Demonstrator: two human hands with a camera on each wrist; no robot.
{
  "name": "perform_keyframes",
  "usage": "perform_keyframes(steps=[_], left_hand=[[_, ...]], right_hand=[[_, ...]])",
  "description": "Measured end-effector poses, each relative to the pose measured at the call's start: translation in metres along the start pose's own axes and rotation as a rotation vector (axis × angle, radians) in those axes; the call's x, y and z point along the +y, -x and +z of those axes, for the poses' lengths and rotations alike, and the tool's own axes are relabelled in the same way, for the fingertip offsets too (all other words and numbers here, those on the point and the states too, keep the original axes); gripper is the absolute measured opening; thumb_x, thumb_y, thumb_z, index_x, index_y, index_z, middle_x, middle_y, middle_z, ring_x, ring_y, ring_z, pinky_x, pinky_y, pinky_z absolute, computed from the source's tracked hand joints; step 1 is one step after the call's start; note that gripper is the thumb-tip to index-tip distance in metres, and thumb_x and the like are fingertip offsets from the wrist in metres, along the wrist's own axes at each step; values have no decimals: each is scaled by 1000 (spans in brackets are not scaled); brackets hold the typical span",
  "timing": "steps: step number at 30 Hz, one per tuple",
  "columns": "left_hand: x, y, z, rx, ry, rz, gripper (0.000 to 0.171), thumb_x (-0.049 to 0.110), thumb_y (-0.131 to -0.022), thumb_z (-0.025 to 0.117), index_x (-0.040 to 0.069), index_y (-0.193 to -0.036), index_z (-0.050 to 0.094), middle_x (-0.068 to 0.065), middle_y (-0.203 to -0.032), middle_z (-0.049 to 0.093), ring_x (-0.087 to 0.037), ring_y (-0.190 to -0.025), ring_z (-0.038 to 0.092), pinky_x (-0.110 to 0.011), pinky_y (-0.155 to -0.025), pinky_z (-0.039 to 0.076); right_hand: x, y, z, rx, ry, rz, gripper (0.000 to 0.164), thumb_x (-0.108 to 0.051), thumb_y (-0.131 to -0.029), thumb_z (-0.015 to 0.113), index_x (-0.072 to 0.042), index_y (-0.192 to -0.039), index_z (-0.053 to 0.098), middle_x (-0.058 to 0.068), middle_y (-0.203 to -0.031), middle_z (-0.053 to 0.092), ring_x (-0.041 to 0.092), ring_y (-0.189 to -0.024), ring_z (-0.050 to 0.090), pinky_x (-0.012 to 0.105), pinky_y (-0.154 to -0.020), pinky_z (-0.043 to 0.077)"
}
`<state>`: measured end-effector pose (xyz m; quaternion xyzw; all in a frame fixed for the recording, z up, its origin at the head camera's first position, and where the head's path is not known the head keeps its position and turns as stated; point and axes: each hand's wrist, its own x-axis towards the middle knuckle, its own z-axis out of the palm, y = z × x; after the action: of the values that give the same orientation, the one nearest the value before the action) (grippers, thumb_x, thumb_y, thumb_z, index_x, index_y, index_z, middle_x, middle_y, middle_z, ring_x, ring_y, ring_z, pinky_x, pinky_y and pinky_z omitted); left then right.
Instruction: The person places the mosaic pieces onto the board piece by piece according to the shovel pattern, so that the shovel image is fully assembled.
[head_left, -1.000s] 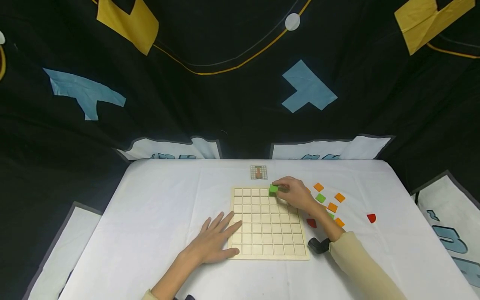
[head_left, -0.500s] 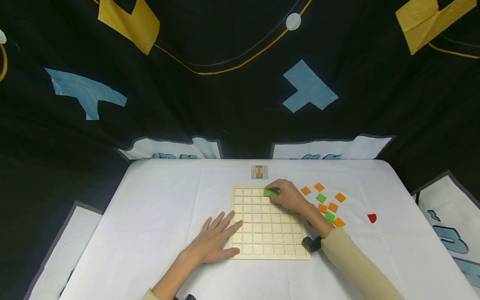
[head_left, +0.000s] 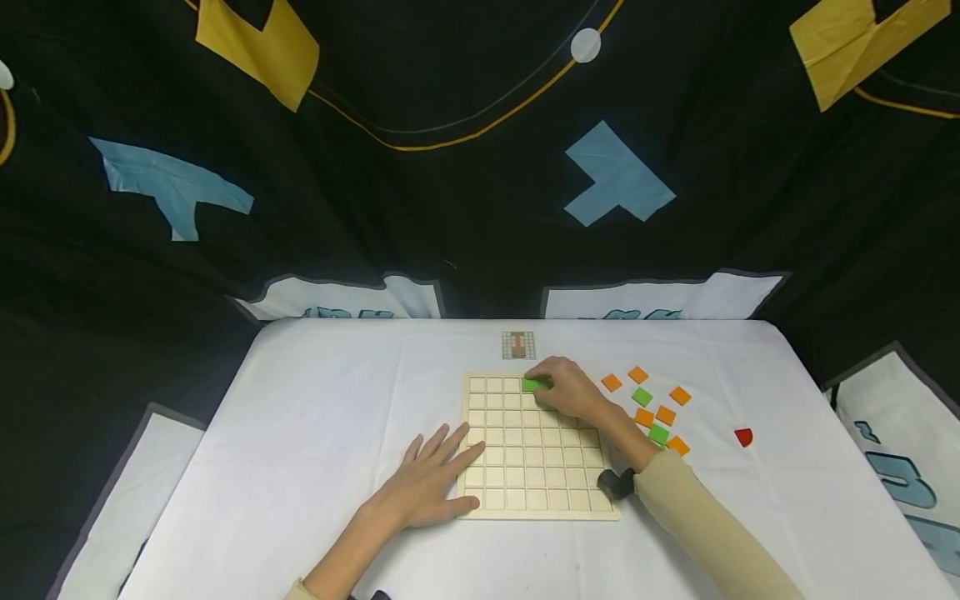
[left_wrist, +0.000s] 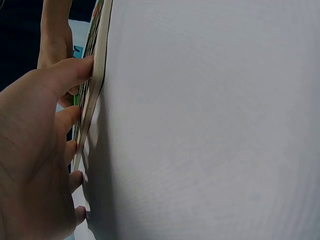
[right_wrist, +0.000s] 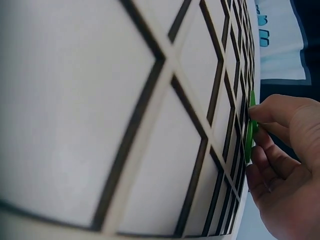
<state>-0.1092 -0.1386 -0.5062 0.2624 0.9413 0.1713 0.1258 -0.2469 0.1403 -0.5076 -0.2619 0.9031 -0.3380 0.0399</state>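
A pale wooden grid board (head_left: 525, 457) lies on the white-covered table. At its far row, my right hand (head_left: 572, 392) pinches a flat green square tile (head_left: 529, 385) between thumb and fingers, partly covering it. The right wrist view shows the green tile (right_wrist: 248, 142) low against the board's grid, with fingertips right at it. Spread with straight fingers, my left hand (head_left: 429, 483) rests over the board's left edge. In the left wrist view its thumb and fingertips lie along the board's rim (left_wrist: 101, 55).
To the right of the board lie several loose orange tiles (head_left: 680, 395), green tiles (head_left: 641, 397) and a red rounded piece (head_left: 744, 437). A small card with a grid picture (head_left: 518, 345) sits beyond the board. A black curtain (head_left: 480, 217) hangs behind the table.
My right hand has moved left along the far row with the green tile and lowered it to the board. Loose tiles beside the arm have come into view. The left hand stays put.
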Motion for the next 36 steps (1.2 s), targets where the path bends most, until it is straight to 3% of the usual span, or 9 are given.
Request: perform_keyframes(steps=[22, 36], left_hand=[[-1, -1, 1, -4, 0, -5, 72, 55, -94, 59, 22, -155, 39, -9, -165, 18, -38, -150, 12, -64, -115, 11], [-2, -2, 3, -6, -6, -7, 73, 57, -94, 58, 22, -156, 38, -9, -165, 17, -38, -150, 12, -64, -115, 11]], right_hand=[[2, -3, 1, -26, -1, 30, 29, -1, -84, 72, -1, -113, 74, 10, -113, 69, 30, -112, 61, 44, -97, 48], [-1, -1, -4, 7, -24, 45, 31, -5, -85, 74, -4, -116, 73, 9, -115, 69, 28, -109, 61, 44, -95, 50]])
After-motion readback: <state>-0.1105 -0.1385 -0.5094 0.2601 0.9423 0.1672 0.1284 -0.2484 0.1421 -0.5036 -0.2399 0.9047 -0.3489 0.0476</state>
